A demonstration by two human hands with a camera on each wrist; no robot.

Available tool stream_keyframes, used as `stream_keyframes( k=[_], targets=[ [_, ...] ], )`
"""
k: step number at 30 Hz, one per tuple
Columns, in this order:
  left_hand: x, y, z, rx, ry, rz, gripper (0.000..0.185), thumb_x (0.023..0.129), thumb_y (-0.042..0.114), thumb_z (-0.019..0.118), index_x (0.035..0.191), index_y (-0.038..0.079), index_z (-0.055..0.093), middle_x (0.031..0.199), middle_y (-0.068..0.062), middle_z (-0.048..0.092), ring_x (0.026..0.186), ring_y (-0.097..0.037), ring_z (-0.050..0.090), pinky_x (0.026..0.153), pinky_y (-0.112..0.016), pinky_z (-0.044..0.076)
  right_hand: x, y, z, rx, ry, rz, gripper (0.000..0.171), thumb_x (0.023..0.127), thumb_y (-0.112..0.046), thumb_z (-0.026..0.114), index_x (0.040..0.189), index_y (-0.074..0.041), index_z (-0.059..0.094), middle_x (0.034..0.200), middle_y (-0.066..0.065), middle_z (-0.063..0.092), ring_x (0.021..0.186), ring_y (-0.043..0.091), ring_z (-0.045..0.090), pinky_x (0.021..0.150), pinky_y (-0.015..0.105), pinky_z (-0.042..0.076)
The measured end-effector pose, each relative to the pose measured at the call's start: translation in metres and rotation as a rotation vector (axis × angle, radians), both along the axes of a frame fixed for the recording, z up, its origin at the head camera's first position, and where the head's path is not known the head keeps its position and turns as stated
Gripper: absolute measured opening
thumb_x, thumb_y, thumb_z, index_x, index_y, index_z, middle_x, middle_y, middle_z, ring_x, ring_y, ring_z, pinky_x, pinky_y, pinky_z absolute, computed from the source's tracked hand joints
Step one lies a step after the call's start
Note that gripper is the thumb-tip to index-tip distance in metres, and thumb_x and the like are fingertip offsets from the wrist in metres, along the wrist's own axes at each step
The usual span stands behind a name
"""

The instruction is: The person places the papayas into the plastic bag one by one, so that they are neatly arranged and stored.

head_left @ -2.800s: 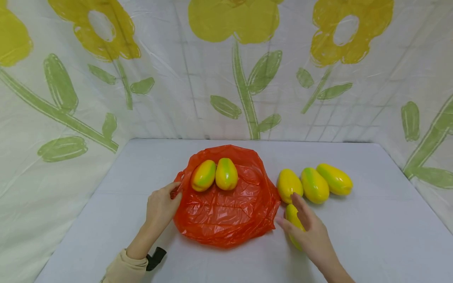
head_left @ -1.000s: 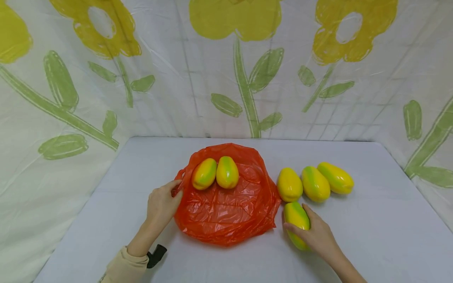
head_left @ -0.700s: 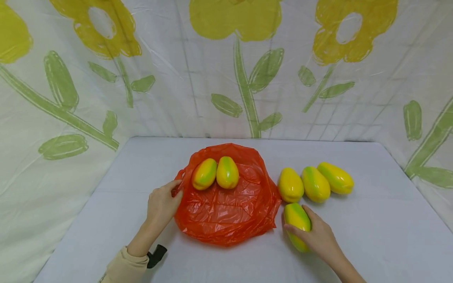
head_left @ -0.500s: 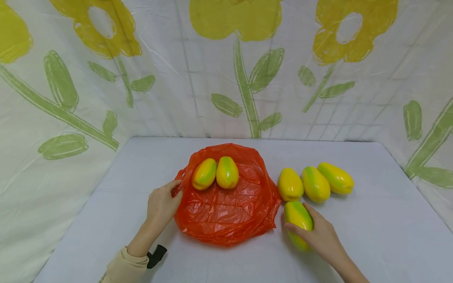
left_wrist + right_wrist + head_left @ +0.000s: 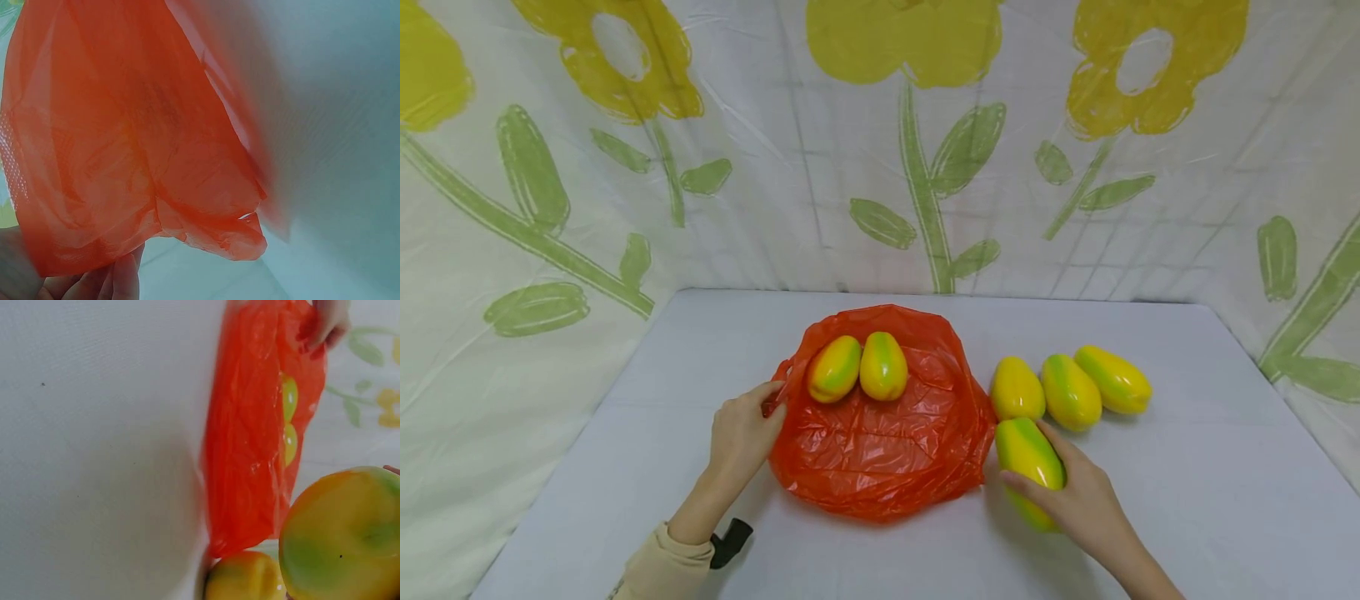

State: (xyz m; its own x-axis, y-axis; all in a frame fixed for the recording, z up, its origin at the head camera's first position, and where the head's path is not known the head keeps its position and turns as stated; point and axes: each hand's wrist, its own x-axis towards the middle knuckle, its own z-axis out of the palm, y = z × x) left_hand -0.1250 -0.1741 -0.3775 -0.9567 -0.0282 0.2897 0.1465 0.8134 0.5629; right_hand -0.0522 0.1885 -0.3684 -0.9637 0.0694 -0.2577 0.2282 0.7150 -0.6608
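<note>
A red plastic bag (image 5: 880, 450) lies spread open on the table, with two yellow-green papayas (image 5: 835, 369) inside near its back edge. My left hand (image 5: 745, 429) pinches the bag's left rim between thumb and fingers; the left wrist view shows the fingers (image 5: 127, 275) under the thin film. My right hand (image 5: 1086, 492) grips another papaya (image 5: 1026, 458) from its right side, thumb in front and fingers behind. This papaya appears large in the right wrist view and seems slightly raised, just right of the bag. My palm hides part of it.
Three more papayas (image 5: 1070, 392) lie in a row right of the bag, the leftmost (image 5: 1017, 388) close to its rim. A black object (image 5: 731, 543) shows beside the left wrist. A flower-print curtain (image 5: 880, 167) hangs behind the white table (image 5: 700, 333).
My right hand first reached over the front papaya with spread fingers, then took hold of it and has moved it slightly up. My left hand stays on the bag's rim.
</note>
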Motion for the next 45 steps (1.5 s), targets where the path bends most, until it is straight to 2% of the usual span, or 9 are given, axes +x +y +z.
stream_keyframes(
  k=[8,16,22,33,39,45],
  targets=[
    [-0.001,-0.001,0.001,-0.004,0.003,0.006,0.026,0.085,0.001,0.064,0.109,-0.006,0.07,0.086,-0.02,0.071,0.06,-0.025,0.058,0.053,-0.032,0.046,-0.001,-0.003,0.005,-0.027,0.001,-0.017,0.093,0.084,-0.054,0.067,0.152,-0.005,0.026,0.146,0.031,0.035,0.121,0.042,0.045,0.093,0.059,0.042],
    [-0.001,-0.002,-0.001,-0.013,0.016,0.0,0.025,0.085,0.0,0.064,0.108,-0.007,0.07,0.084,-0.02,0.07,0.06,-0.026,0.058,0.054,-0.033,0.046,-0.009,-0.011,0.01,-0.085,-0.009,-0.021,0.089,0.086,-0.053,0.066,0.152,-0.006,0.028,0.146,0.03,0.036,0.115,0.04,0.048,0.089,0.055,0.047],
    [0.002,0.0,-0.003,-0.008,-0.006,-0.003,0.025,0.085,0.0,0.065,0.109,-0.007,0.07,0.085,-0.02,0.07,0.06,-0.024,0.057,0.054,-0.032,0.048,-0.013,-0.018,0.01,-0.115,-0.012,-0.037,0.089,0.086,-0.051,0.067,0.152,-0.006,0.028,0.147,0.03,0.035,0.118,0.042,0.045,0.093,0.059,0.043],
    [0.001,0.002,-0.002,-0.008,0.011,-0.002,0.026,0.085,0.0,0.065,0.109,-0.008,0.069,0.085,-0.021,0.07,0.057,-0.023,0.055,0.052,-0.03,0.046,-0.023,-0.033,0.012,-0.175,0.031,-0.037,0.087,0.085,-0.05,0.068,0.15,-0.004,0.031,0.14,0.026,0.043,0.113,0.038,0.048,0.09,0.053,0.047],
    [0.001,0.002,-0.001,-0.011,0.01,0.0,0.026,0.085,0.0,0.065,0.109,-0.007,0.069,0.084,-0.02,0.07,0.057,-0.023,0.056,0.052,-0.032,0.047,-0.028,-0.039,0.016,-0.216,0.033,-0.034,0.09,0.085,-0.05,0.067,0.151,-0.003,0.029,0.142,0.025,0.041,0.116,0.038,0.047,0.091,0.054,0.046],
    [0.0,0.003,-0.001,-0.008,-0.008,0.003,0.027,0.085,0.0,0.065,0.11,-0.008,0.068,0.087,-0.022,0.07,0.055,-0.021,0.054,0.052,-0.03,0.048,-0.033,-0.048,0.021,-0.278,0.057,-0.02,0.083,0.086,-0.047,0.067,0.15,-0.006,0.034,0.139,0.023,0.045,0.114,0.035,0.047,0.088,0.049,0.048]
  ],
)
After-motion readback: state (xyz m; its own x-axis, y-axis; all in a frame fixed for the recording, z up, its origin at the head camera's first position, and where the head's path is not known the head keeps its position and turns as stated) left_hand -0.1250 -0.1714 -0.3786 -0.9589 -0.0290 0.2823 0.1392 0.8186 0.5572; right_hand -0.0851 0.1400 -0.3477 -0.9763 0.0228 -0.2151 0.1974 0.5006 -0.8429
